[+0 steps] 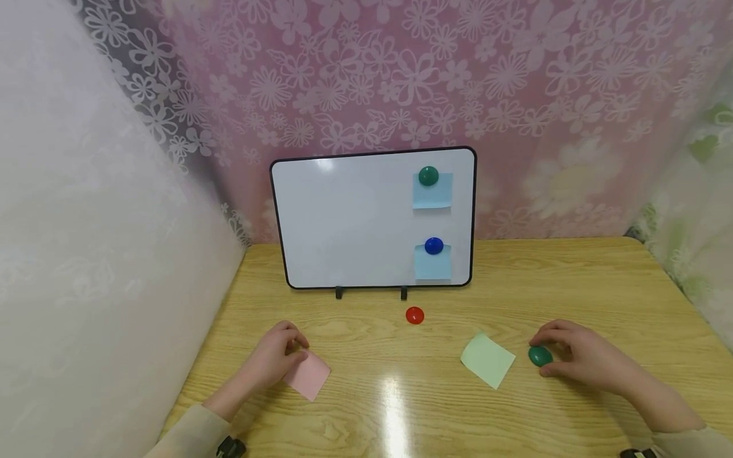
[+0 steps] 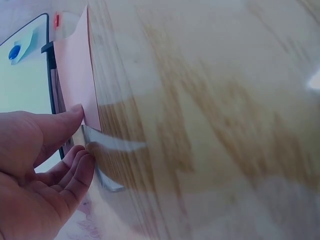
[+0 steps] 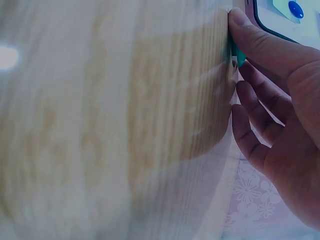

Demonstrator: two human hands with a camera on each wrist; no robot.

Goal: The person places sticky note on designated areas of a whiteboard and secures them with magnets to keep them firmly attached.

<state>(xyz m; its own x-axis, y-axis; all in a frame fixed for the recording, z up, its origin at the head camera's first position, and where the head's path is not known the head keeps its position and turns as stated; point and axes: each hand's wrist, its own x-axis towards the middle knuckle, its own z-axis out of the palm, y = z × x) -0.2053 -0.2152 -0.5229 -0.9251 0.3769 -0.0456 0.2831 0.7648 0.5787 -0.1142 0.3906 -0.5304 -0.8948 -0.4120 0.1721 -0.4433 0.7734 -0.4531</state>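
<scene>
- Left hand (image 1: 277,353): thumb and curled fingers pinch the pink note (image 1: 311,376) at its far-left edge, on the left of the table (image 1: 572,286). Firmness of grip cannot be told. Risk: a hard pull against the tabletop could crease the paper.
- Right hand (image 1: 590,356): thumb and forefinger hold the loose green magnet (image 1: 540,356) from opposite sides, on the right of the table. Risk: its rounded, smooth-looking shape could slip out if the fingertips press unevenly.
- Light green note (image 1: 488,360): just left of that magnet, lying unheld. Risk: a low sweep of the right hand leftward could push or fold it.
- Red magnet (image 1: 415,315): farther back, near the right foot (image 1: 403,293) of the stand (no hand close by). Risk: a careless reach to the board could knock it aside.
- Whiteboard (image 1: 349,222): upright at the far side. On its right, the upper green magnet (image 1: 428,176) and blue magnet (image 1: 434,245) each sit over a blue note (image 1: 432,197). Risk: heavy pressure could tip the board; a bumped magnet could free its paper.
</scene>
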